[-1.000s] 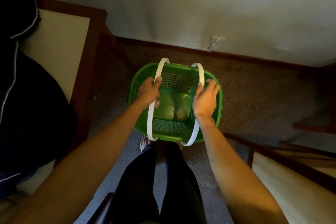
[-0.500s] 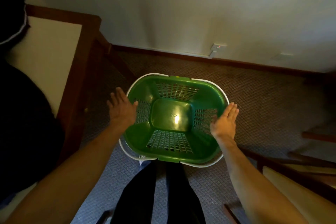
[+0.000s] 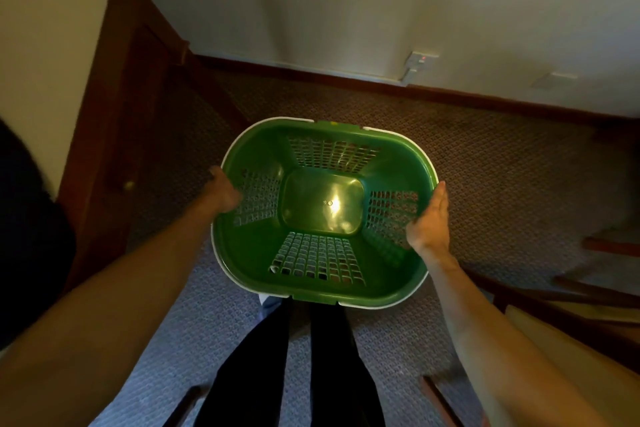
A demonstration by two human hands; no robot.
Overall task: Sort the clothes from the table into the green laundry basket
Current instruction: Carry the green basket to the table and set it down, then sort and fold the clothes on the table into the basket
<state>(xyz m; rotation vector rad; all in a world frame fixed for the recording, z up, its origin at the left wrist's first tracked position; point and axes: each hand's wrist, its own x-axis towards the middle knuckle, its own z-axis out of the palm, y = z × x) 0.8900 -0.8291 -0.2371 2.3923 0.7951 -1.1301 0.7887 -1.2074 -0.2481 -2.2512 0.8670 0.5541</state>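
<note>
The green laundry basket [image 3: 391,163] is in the middle of the view over the carpet, empty, with its white handles folded down around the rim. My left hand [image 3: 221,194] grips its left side, fingers curled under the rim. On the opposite side my right hand [image 3: 429,222] presses flat against the rim, thumb inside. Dark clothes [image 3: 27,236] lie on the table at the far left edge, mostly cut off.
The table [image 3: 52,62] has a cream top and a dark wooden frame, close on the left. A cream-seated chair [image 3: 571,340] stands at the lower right. A wall with a socket [image 3: 420,61] lies behind the basket. My black-trousered legs [image 3: 294,374] are below it.
My hands let go of the white handles, which dropped to the rim. Both hands moved outward and now hold the basket's sides. The basket looks closer to the camera.
</note>
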